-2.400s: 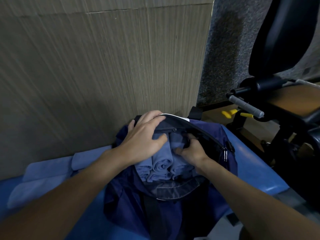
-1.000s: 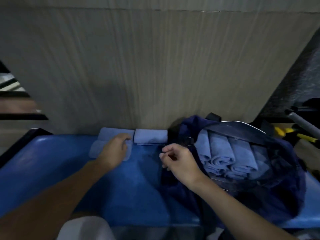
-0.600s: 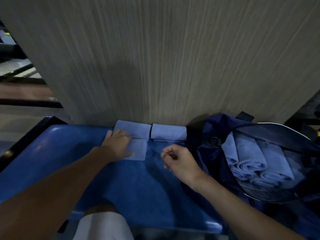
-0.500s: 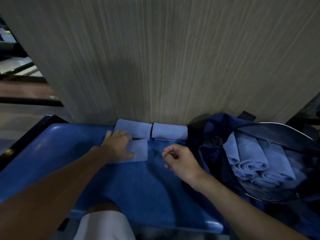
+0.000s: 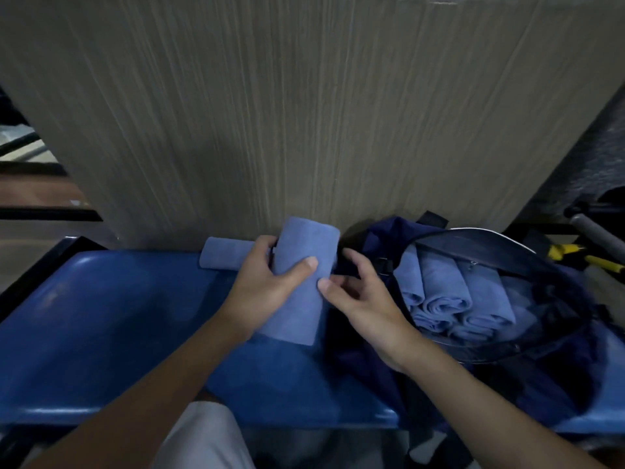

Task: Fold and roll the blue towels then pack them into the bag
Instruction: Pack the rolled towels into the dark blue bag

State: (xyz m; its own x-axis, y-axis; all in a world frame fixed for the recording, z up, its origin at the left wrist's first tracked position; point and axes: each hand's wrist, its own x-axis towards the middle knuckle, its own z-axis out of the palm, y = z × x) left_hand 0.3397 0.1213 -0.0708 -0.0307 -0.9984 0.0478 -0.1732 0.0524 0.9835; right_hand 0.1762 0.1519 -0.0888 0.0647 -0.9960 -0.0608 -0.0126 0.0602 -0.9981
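My left hand (image 5: 267, 282) grips a folded light-blue towel (image 5: 301, 313) lifted off the blue bench, thumb across its front. My right hand (image 5: 358, 299) is beside it with fingers loosely spread, its fingertips touching the towel's right edge. Another folded blue towel (image 5: 223, 257) lies on the bench against the wall, partly hidden behind my left hand. The dark navy bag (image 5: 558, 319) lies open on the right, with several rolled blue towels (image 5: 449, 292) packed side by side inside.
The blue padded bench (image 5: 101, 333) runs along a grey-brown wall panel (image 5: 270, 113). A grey bar (image 5: 598, 231) and yellow-handled tools (image 5: 581, 255) sit at the far right. A person's knee in light trousers (image 5: 203, 438) shows below the bench edge.
My left hand has picked a folded towel up from the bench by the wall and brought it right. My right hand has uncurled and moved up to touch that towel.
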